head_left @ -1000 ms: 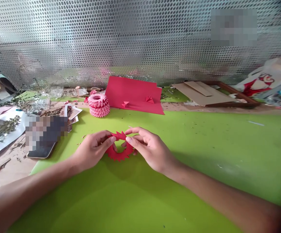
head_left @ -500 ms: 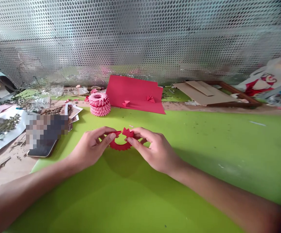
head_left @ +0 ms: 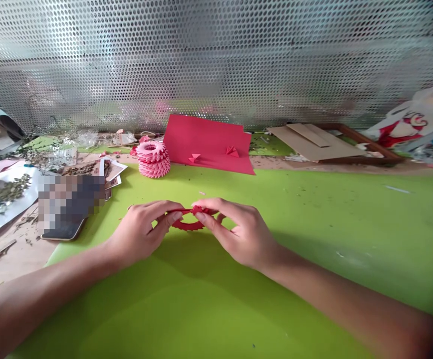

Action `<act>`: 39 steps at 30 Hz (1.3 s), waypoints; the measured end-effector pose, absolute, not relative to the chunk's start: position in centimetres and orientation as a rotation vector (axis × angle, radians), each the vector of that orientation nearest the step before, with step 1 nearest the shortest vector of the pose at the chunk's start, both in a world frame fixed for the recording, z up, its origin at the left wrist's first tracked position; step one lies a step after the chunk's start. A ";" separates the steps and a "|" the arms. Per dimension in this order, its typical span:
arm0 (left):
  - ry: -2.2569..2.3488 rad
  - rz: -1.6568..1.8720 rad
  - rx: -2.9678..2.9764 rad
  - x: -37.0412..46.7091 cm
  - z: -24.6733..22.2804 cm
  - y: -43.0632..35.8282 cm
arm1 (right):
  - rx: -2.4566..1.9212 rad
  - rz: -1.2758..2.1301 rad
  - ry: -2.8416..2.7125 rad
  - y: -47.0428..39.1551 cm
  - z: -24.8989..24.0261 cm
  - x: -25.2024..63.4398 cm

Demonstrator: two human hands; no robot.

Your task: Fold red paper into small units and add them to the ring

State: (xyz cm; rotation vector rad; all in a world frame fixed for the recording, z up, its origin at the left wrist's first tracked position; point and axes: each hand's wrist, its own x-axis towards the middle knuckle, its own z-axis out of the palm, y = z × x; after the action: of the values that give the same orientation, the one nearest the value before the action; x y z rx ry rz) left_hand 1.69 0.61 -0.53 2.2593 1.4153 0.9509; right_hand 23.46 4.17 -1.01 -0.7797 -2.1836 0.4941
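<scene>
Left forearm (head_left: 63, 278) and right forearm (head_left: 324, 284) angle inward, left fingers (head_left: 164, 206) and right fingers (head_left: 222, 205) pinched near each other

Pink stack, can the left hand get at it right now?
Probably not without letting go: the left hand pinches the red ring, though the way to the pink stack looks free.

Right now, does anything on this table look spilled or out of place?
Yes: brown, dried-looking plant crumbs lie scattered at the left beside the black rectangular phone, like a spill. Fingers partly hide the toothed red paper ring; its condition is unclear.
</scene>
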 end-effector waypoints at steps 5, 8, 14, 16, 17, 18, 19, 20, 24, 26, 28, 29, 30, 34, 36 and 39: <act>1.303 1.073 2.459 1.6 -1.0 0.4 | -0.603 0.375 -2.167 4.3 -1.1 23.5; 1.266 1.096 2.559 1.5 -1.2 0.4 | -0.558 0.334 -2.172 4.3 -1.1 23.6; 1.190 1.124 2.689 1.3 -1.3 0.4 | -0.533 0.310 -2.186 4.4 -1.1 23.7; 1.184 1.124 2.710 1.3 -1.2 0.4 | -0.520 0.310 -2.194 4.4 -1.0 23.7; 1.184 1.117 2.719 1.3 -1.1 0.3 | -0.517 0.312 -2.194 4.4 -1.0 23.7; 1.185 1.112 2.727 1.4 -1.1 0.3 | -0.516 0.315 -2.193 4.3 -1.0 23.7; 1.188 1.102 2.734 1.4 -1.0 0.2 | -0.517 0.318 -2.189 4.3 -1.0 23.7; 1.194 1.089 2.741 1.5 -0.9 0.1 | -0.520 0.320 -2.185 4.3 -1.0 23.7; 1.199 1.087 2.782 1.7 -0.6 0.0 | -0.520 0.311 -2.188 4.3 -0.9 23.7; 1.182 1.118 2.813 1.8 -0.6 0.0 | -0.508 0.300 -2.206 4.3 -1.0 23.8; 1.161 1.139 2.842 1.8 -0.7 -0.1 | -0.485 0.291 -2.237 4.4 -1.0 24.0; 1.150 1.151 2.851 1.8 -0.8 -0.2 | -0.472 0.287 -2.251 4.4 -1.0 24.1; 1.144 1.160 2.855 1.8 -0.8 -0.2 | -0.460 0.279 -2.262 4.4 -0.9 24.2; 1.124 1.193 2.848 1.5 -1.0 -0.5 | -0.459 0.235 -2.261 4.6 -0.9 24.6; 1.113 1.202 2.850 1.5 -1.0 -0.5 | -0.447 0.240 -2.255 4.7 -0.9 24.7; 1.079 1.192 2.865 1.5 -1.0 -0.5 | -0.382 0.272 -2.261 4.7 -0.9 24.7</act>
State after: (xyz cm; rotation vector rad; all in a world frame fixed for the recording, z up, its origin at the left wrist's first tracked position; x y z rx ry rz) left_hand 1.51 -0.48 -1.01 2.8649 1.0788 1.1920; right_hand 24.70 4.71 -0.86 -0.3816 -2.2612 0.2715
